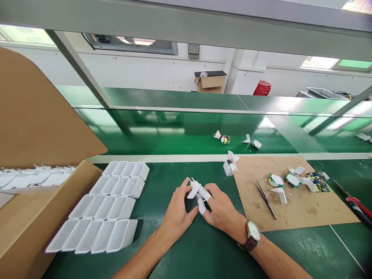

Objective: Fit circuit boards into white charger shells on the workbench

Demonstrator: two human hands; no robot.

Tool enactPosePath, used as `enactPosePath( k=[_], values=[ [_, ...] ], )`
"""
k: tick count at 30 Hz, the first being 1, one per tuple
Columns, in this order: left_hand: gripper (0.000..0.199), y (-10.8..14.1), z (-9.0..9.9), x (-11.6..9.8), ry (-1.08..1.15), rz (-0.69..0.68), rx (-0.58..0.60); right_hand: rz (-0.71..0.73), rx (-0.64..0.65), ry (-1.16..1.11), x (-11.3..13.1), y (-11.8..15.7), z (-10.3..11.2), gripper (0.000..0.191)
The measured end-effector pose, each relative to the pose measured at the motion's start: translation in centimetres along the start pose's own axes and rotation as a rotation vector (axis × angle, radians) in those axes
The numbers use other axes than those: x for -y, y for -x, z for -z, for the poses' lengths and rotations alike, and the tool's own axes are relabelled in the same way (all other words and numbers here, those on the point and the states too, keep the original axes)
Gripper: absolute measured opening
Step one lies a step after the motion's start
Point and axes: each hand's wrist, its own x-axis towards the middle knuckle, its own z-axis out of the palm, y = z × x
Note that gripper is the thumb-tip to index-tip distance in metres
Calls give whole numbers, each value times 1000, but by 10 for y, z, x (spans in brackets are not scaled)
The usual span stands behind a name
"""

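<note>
Near the middle of the green table, both hands hold a white plug piece (196, 190) with metal prongs at its top. The fingers of my left hand (178, 211) close round its left side. On the other side, my right hand (222, 211) grips it, with white covers on some fingertips and a watch on the wrist. Whatever lies between the fingers is partly hidden. Beyond the hands stands a small white housing (229, 167) with a plug piece and wires in it. Rows of open white housings (107, 207) are on the left.
An open cardboard box (55, 217) of white parts stands far left. On the right, a brown sheet (250, 186) bears circuit boards (318, 181) and tweezers (265, 199). Red-handled pliers (356, 201) lie far right. More boards (225, 139) sit on the back ledge.
</note>
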Motion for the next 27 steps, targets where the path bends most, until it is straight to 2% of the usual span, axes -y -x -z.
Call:
enactPosePath(
  k=[4, 8, 11, 13, 15, 17, 19, 21, 23, 25, 27],
  values=[
    [84, -4, 1, 0, 48, 72, 49, -39, -35, -51, -3, 1, -4, 22],
    [84, -7, 4, -3, 31, 120, 53, 8, -85, -10, -4, 3, -8, 13],
    [86, -8, 4, -4, 41, 131, 46, 20, -84, 1, -3, -1, -4, 20],
    [84, -10, 4, -5, 37, 159, 42, 23, -161, -22, -7, -6, 5, 28],
    [83, -17, 2, -10, 26, 206, 38, 13, -312, -36, -18, -9, 19, 36],
    [85, -30, -4, -17, 38, 232, 57, -84, -473, -61, -35, -10, 33, 40],
    [86, -49, -15, -24, 83, 222, 92, -292, -587, -120, -54, -7, 43, 40],
    [89, -71, -30, -29, 138, 206, 125, -545, -629, -196, -72, -2, 44, 39],
    [93, -92, -49, -30, 203, 208, 147, -724, -610, -263, -85, 2, 38, 40],
    [96, -110, -66, -28, 259, 212, 161, -763, -570, -303, -91, 5, 29, 39],
    [97, -124, -77, -24, 301, 198, 185, -690, -575, -275, -90, 6, 25, 38]
  ],
)
